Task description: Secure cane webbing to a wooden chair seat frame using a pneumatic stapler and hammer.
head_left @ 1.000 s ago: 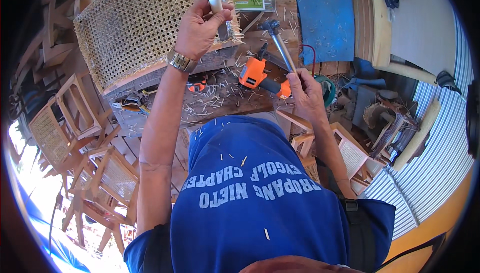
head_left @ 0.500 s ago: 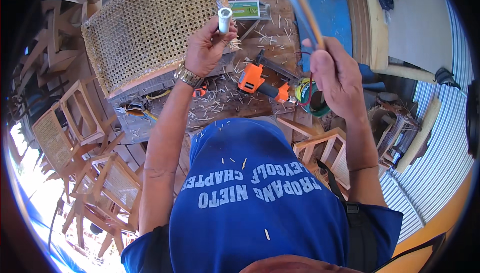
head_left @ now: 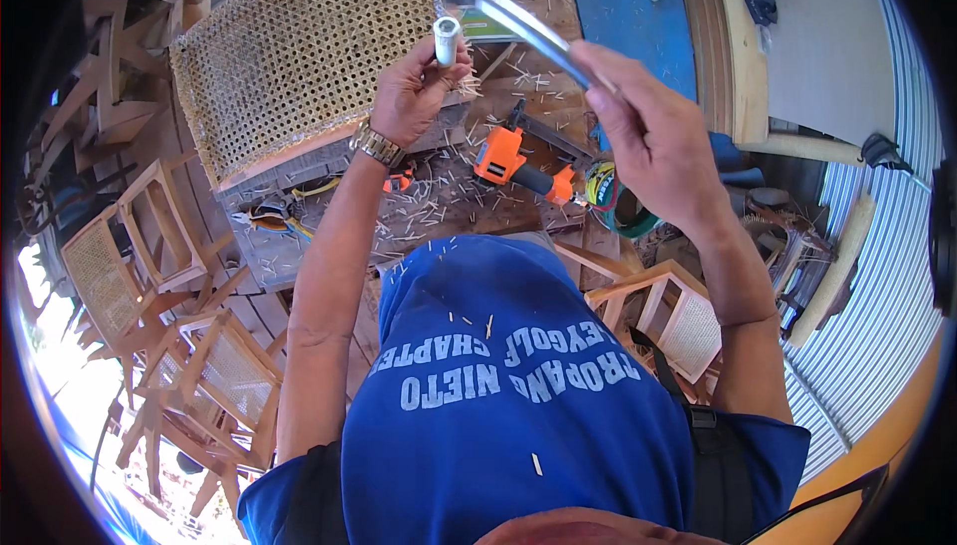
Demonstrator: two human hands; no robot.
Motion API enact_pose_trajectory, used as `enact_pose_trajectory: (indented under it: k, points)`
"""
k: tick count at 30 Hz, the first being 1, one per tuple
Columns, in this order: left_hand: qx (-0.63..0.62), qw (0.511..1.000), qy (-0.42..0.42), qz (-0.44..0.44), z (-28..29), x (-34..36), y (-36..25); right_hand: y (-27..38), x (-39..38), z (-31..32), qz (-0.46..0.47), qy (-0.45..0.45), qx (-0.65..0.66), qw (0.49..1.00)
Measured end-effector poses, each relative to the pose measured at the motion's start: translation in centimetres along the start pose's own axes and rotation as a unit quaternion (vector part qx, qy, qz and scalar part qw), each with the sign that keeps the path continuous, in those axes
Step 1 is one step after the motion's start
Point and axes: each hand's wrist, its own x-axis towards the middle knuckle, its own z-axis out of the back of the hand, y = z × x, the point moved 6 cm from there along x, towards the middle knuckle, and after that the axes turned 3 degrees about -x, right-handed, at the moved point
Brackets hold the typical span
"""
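My left hand (head_left: 411, 96), with a metal watch at the wrist, is closed around a white cylindrical handle (head_left: 447, 48) with a hollow top end. It stands at the right edge of a framed woven cane panel (head_left: 309, 61); its lower end is hidden by my fingers. Raised on the right, my right hand (head_left: 660, 141) grips a hammer (head_left: 528, 31) by its handle. The hammer's slightly blurred dark head is up beside the white handle, apart from it in the picture. Loose cane strands stick out along the panel's edge.
On the bench right of the panel lie an orange nail gun (head_left: 503, 156) and scattered cane offcuts (head_left: 419, 208). A green hose (head_left: 635, 224) coils beside the gun. Cutting tools (head_left: 269, 216) rest below the panel. Wooden chair frames (head_left: 164, 226) stand at left, others (head_left: 663, 306) at right.
My right hand has swung the hammer leftward, its head coming from the top edge toward the white handle. My left hand and the panel have barely moved.
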Motion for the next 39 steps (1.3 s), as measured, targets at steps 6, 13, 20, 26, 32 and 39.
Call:
enact_pose_trajectory:
  k: [6,13,20,26,32,39]
  points:
    - [0.054,0.997,0.046,0.008,0.2,0.0,-0.5,-0.9,-0.5,-2.3,0.006,0.055,-0.02,0.998]
    - [-0.021,0.999,0.025,0.035,0.2,-5.2,-5.1,-0.5,-4.6,-0.3,-0.063,0.044,0.135,0.988]
    - [-0.117,0.976,-0.18,0.037,1.7,-1.9,-2.7,-2.9,-5.0,0.3,-0.147,-0.054,0.127,0.98]
    - [-0.053,0.969,-0.239,0.044,1.1,-1.7,-0.4,-3.8,-4.5,0.5,-0.151,-0.064,0.131,0.978]
    - [-0.04,0.962,-0.271,0.011,0.8,-2.3,-0.1,-3.8,-4.0,-0.5,-0.106,-0.026,0.119,0.987]
    - [0.147,0.959,-0.24,-0.037,-1.6,-3.1,-0.9,-2.5,-2.5,-1.2,-0.092,0.015,0.059,0.994]
